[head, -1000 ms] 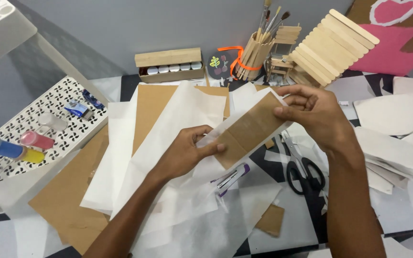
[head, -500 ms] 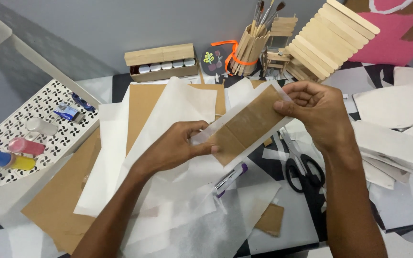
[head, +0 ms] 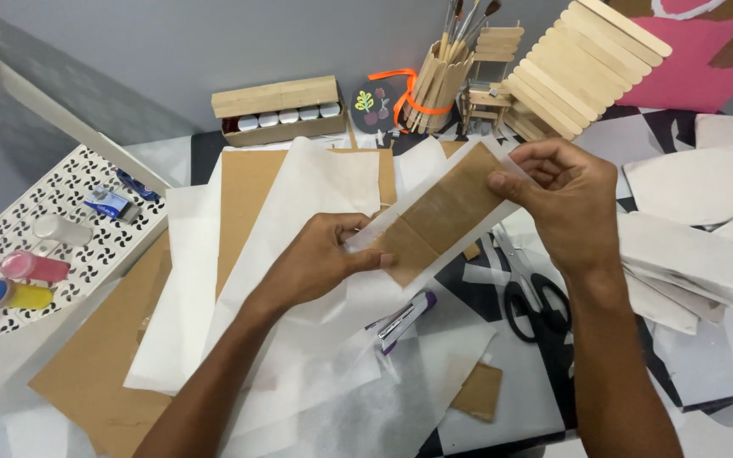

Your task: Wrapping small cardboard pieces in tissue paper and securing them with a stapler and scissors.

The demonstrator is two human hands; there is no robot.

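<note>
Wrapping of a brown cardboard strip (head: 441,216) in thin white tissue paper (head: 502,161) looks to be partly done: the strip is being held up above the worktable (head: 545,399), slanting from lower left to upper right, and translucent paper is already lying over its upper end and along its edges, while the middle of the brown face is still showing bare. How the far side is covered cannot be told. Judging from this, the folding and fixing of the paper are still being left to do.

The lower end of the strip is being pinched by the left hand (head: 320,267), its fingers (head: 365,254) closed narrowly, thumb on top and the rest curled beneath. The upper end is being gripped by the right hand (head: 566,199), whose fingers (head: 523,165) are bent close together over the paper edge, thumb pressed on the near side; neither hand is being held wide.

Under the hands, large white sheets (head: 299,254) and brown card (head: 248,195) are being left spread out. A purple-and-white tool, perhaps a stapler (head: 405,318), and black-handled scissors (head: 532,293) are lying just beside the work, untouched. A holder of brushes (head: 439,80) is standing well behind.
</note>
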